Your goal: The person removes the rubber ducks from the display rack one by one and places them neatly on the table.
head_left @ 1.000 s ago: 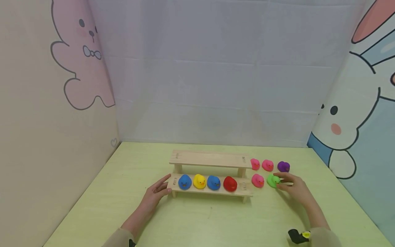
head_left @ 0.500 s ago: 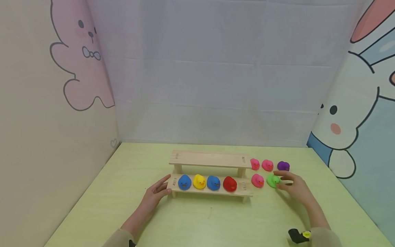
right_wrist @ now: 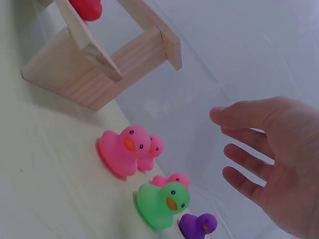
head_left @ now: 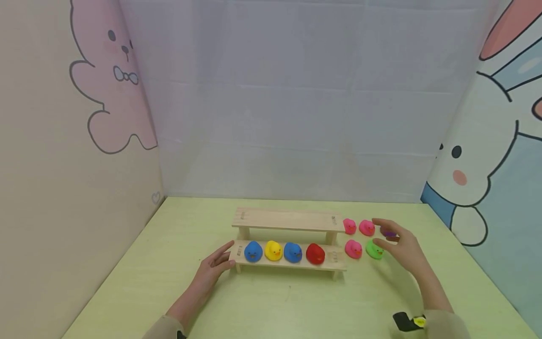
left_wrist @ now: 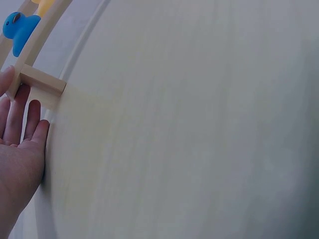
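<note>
A two-tier wooden stand (head_left: 289, 219) bears a row of rubber ducks on its lower step: a blue duck (head_left: 253, 251), a yellow duck (head_left: 273, 250), another blue duck (head_left: 293, 252) and a red duck (head_left: 315, 254). My left hand (head_left: 210, 268) holds the left end of that lower step between thumb and fingers. My right hand (head_left: 400, 245) hovers with spread fingers above a green duck (right_wrist: 162, 204), holding nothing. Behind that hand a purple duck (right_wrist: 198, 225) is partly hidden in the head view; the right wrist view shows it on the table.
Right of the stand sit pink ducks: one pink duck (head_left: 353, 249) in front, and a pink duck (head_left: 367, 228) and a pink duck (head_left: 349, 226) behind. The pale yellow table (head_left: 271, 306) meets a white back curtain (head_left: 271, 117) and printed side walls.
My right hand has come off the green duck and moved up and slightly back, now covering much of the purple duck. The green duck stays in place. My left hand stays at the stand.
</note>
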Motion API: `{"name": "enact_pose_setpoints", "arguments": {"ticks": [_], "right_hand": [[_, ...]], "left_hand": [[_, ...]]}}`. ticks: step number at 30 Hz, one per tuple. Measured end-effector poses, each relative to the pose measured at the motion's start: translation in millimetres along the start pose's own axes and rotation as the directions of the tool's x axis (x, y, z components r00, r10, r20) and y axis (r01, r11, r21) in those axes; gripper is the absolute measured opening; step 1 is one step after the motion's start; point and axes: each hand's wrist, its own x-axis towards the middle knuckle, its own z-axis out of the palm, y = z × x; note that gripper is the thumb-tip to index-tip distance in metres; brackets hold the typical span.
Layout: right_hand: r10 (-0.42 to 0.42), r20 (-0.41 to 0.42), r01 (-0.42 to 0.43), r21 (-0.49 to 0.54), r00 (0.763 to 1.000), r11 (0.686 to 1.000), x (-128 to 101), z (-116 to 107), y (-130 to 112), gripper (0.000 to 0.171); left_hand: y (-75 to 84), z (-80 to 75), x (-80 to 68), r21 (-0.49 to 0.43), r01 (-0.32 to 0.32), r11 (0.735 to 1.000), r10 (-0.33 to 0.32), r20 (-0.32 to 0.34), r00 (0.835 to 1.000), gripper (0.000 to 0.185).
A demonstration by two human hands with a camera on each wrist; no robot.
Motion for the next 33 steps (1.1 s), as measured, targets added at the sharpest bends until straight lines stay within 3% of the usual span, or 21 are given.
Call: {"name": "enact_pose_setpoints", "arguments": {"ticks": [4, 14, 23, 30, 33], "right_hand": [[-0.011, -0.035, 0.011, 0.000, 0.999, 1.000, 1, -2, -16, 0.054], [-0.165, -0.124, 0.171, 0.038, 0.978, 0.985, 0, 6, -49, 0.048], [-0.217, -0.111, 0.222, 0.040, 0.970, 0.974, -3, 22, -67, 0.046], [-0.367, -0.129, 0.381, 0.111, 0.921, 0.918, -5, 41, -76, 0.044], [-0.386, -0.121, 0.401, 0.143, 0.914, 0.905, -9, 46, -87, 0.044]], "left_hand": [[-0.1, 0.2, 0.6, -0.009, 0.000, 1.000, 0.000, 0.005, 1.000, 0.059], [1.4, 0.2, -0.2, -0.022, 0.003, 1.000, -0.002, 0.019, 1.000, 0.059], [-1.0, -0.5, 0.6, 0.005, -0.008, 1.000, 0.008, 0.011, 1.000, 0.059], [-2.9, -1.3, 1.1, -0.015, -0.004, 1.000, 0.004, 0.007, 1.000, 0.060], [-2.7, -1.2, 1.0, -0.013, -0.008, 1.000, 0.008, 0.011, 1.000, 0.061]]}}
